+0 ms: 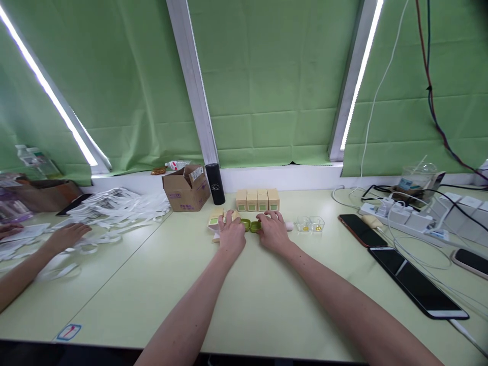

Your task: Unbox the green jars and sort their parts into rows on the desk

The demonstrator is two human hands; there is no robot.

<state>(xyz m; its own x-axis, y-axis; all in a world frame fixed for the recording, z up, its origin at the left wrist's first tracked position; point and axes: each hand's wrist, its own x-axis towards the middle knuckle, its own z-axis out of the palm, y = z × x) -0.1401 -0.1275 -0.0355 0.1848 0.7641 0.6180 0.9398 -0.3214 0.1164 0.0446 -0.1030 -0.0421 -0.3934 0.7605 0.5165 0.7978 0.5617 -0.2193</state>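
A small green case [250, 225] with two rounded parts lies on the table between my hands. My left hand [232, 235] has its fingers bent at the case's left end, partly covering it. From the other side, my right hand [273, 232] grips the right end with curled fingertips. Just left of my left hand are small kraft cardboard pieces [214, 217] with green labels, partly hidden. Behind the hands stands a row of several small kraft boxes [257, 200]. A pale pinkish object [290, 226] shows beside my right hand, then clear plastic cups [310, 224] holding tiny yellow things.
A cardboard carton [186, 188] and black bottle [215, 184] stand at the back. At left, another person's hand [67, 238] rests by a pile of white straps [118, 206]. Phones [417, 282], a power strip [404, 218] and cables lie at right.
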